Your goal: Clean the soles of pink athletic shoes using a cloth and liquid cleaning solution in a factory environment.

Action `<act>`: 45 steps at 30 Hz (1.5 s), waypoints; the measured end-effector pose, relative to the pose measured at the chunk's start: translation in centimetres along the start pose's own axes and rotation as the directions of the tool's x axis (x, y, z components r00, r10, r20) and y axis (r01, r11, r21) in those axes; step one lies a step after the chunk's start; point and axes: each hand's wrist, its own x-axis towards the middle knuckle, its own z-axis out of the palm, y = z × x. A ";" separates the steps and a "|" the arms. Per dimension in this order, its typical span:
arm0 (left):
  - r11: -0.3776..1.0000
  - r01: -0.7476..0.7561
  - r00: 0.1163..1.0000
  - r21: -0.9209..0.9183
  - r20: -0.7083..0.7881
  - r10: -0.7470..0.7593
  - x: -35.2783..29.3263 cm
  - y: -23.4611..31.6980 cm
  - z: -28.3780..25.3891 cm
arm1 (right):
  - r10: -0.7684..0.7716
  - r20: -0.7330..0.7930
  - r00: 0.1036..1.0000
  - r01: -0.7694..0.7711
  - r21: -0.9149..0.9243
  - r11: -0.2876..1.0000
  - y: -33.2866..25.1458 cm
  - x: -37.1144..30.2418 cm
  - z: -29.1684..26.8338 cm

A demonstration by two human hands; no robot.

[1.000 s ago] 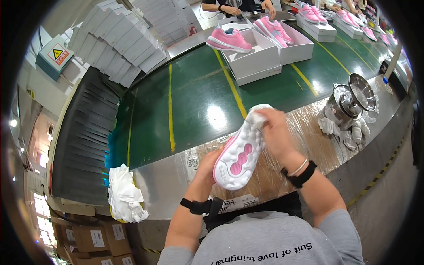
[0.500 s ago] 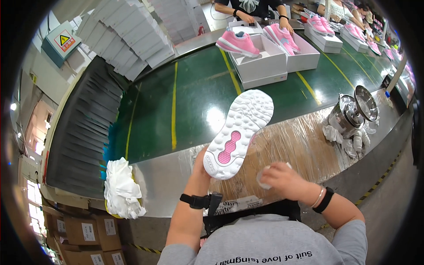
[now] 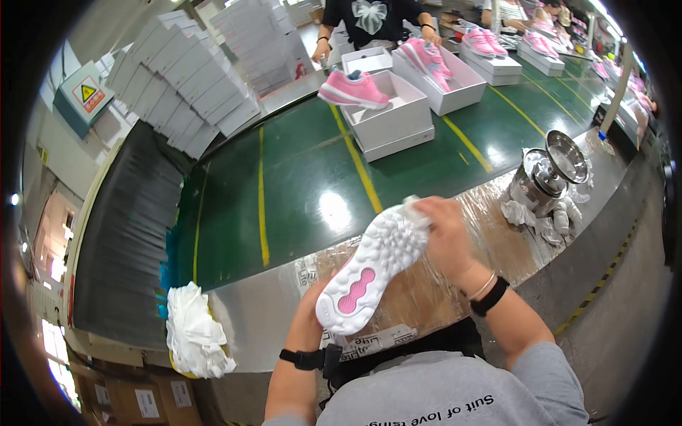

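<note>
Slanted shoe (image 3: 380,259), white sole up, cloth (image 3: 413,206) at far end

Shoe (image 3: 373,264), sole up, in L hand (image 3: 311,302); R hand (image 3: 446,226) w/ wht cloth (image 3: 413,205) at toe end.

A warning sign (image 3: 89,94) with a black lightning bolt on a yellow triangle, red characters beneath, stands on the grey-green wall box (image 3: 69,110). Black lettering (image 3: 449,408), upside down, crosses the grey T-shirt (image 3: 426,376). A white strip (image 3: 383,339) bears black print. Carton labels (image 3: 148,403) are too small to read.
</note>
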 end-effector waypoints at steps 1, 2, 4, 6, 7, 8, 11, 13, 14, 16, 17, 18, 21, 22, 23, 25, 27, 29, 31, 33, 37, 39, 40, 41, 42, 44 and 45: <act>0.997 0.072 0.992 -0.002 0.103 -0.072 1.1 -0.7 -4.6 | -0.055 0.105 0.993 0.030 0.226 0.974 -3.2 0.1 0.4; 0.995 0.097 0.989 0.005 0.112 -0.097 1.3 -0.6 -5.0 | -0.110 0.202 0.973 0.017 0.415 0.909 -6.6 -0.7 1.1; 0.992 0.112 0.987 0.063 0.111 -0.119 1.5 -0.2 -5.1 | -0.434 0.425 0.794 0.140 0.567 0.812 -10.4 -2.8 2.3; 0.985 0.120 0.985 0.125 0.109 -0.133 1.8 0.1 -5.0 | -0.381 0.354 0.854 0.167 0.508 0.845 -8.9 -2.9 3.4; 0.982 0.114 0.987 0.148 0.095 -0.129 1.3 0.2 -5.0 | -0.363 0.278 0.889 0.201 0.478 0.855 -8.6 -2.7 3.7; 0.980 0.108 0.989 0.169 0.079 -0.122 1.2 0.6 -4.8 | -0.276 0.379 0.883 0.145 0.340 0.929 -6.5 -1.7 3.2; 0.970 0.085 0.994 0.229 0.045 -0.098 1.5 0.8 -4.4 | 0.023 0.347 0.938 -0.088 0.174 0.981 -0.3 -2.0 4.5; 0.962 0.057 0.997 0.267 0.030 -0.067 1.7 1.1 -4.1 | 0.225 0.284 0.932 -0.254 0.072 0.964 2.8 -3.6 5.4; 0.959 0.043 0.999 0.280 0.014 -0.048 1.4 1.4 -4.1 | 0.221 0.285 0.933 -0.252 0.076 0.965 3.7 -4.4 5.1; 0.952 0.009 1.000 0.307 -0.016 -0.004 0.9 2.0 -3.8 | 0.309 0.411 0.857 -0.287 -0.117 0.951 5.4 -5.5 4.1; 0.947 -0.015 0.999 0.321 -0.026 0.025 0.8 2.4 -3.8 | 0.298 0.406 0.864 -0.276 -0.112 0.955 5.5 -5.3 3.5; 0.941 -0.041 0.998 0.335 -0.033 0.055 0.7 2.5 -3.7 | 0.319 0.397 0.861 -0.319 -0.068 0.945 5.3 -5.3 2.5; 0.904 -0.206 0.975 0.374 0.000 0.222 0.3 4.7 -3.2 | 0.358 0.334 0.872 -0.404 0.078 0.912 5.4 -3.7 -0.1; 0.900 -0.227 0.970 0.371 0.001 0.244 0.6 6.8 -2.9 | 0.404 0.300 0.864 -0.464 0.163 0.871 5.5 -3.4 -0.9; 0.867 -0.315 0.948 0.387 0.076 0.310 1.1 9.2 -2.3 | 0.386 0.295 0.874 -0.445 0.171 0.879 5.5 -3.2 -1.7; 0.708 -0.496 0.865 0.502 0.214 0.454 3.1 13.2 0.8 | 0.492 0.223 0.841 -0.540 0.320 0.778 5.8 -3.5 -2.7; 0.350 -0.597 0.751 0.722 0.350 0.560 6.3 17.4 4.8 | 0.497 0.214 0.841 -0.541 0.332 0.773 6.8 -4.6 -2.8; -0.148 -0.521 0.626 0.840 0.494 0.603 8.8 21.3 8.9 | 0.491 0.218 0.844 -0.537 0.352 0.767 7.2 -4.7 -2.6; -0.601 -0.252 0.550 0.758 0.623 0.556 12.4 23.9 13.3 | 0.524 0.208 0.826 -0.564 0.321 0.761 7.1 -4.2 -3.5; -0.764 -0.039 0.545 0.644 0.654 0.525 15.9 25.9 15.4 | 0.512 0.191 0.837 -0.547 0.297 0.783 6.9 -3.2 -4.1; -0.915 -0.082 0.744 0.394 0.635 0.207 24.0 26.2 17.4 | 0.528 0.166 0.833 -0.553 0.202 0.808 7.3 -1.1 -5.7; -0.922 -0.262 0.762 0.286 0.648 -0.016 27.3 26.8 14.9 | 0.544 0.177 0.820 -0.569 0.157 0.807 7.6 -0.5 -5.1; -0.919 -0.261 0.767 0.295 0.641 -0.012 28.1 27.5 14.8 | 0.542 0.188 0.819 -0.570 0.157 0.806 7.7 -0.4 -4.9; -0.752 -0.304 0.773 0.585 0.613 0.165 28.7 28.7 15.2 | 0.543 0.203 0.815 -0.574 0.147 0.806 7.9 -0.4 -4.7; -0.495 -0.331 0.787 0.803 0.525 0.325 29.2 29.8 15.5 | 0.543 0.219 0.811 -0.576 0.138 0.806 8.1 -0.4 -4.5; -0.540 -0.304 0.597 0.785 0.599 0.534 29.9 31.5 15.6 | 0.552 0.275 0.787 -0.600 0.136 0.789 7.9 -0.1 -4.5; -0.631 -0.230 0.591 0.740 0.622 0.513 31.2 32.6 14.8 | 0.565 0.275 0.778 -0.613 0.135 0.779 7.6 0.1 -4.2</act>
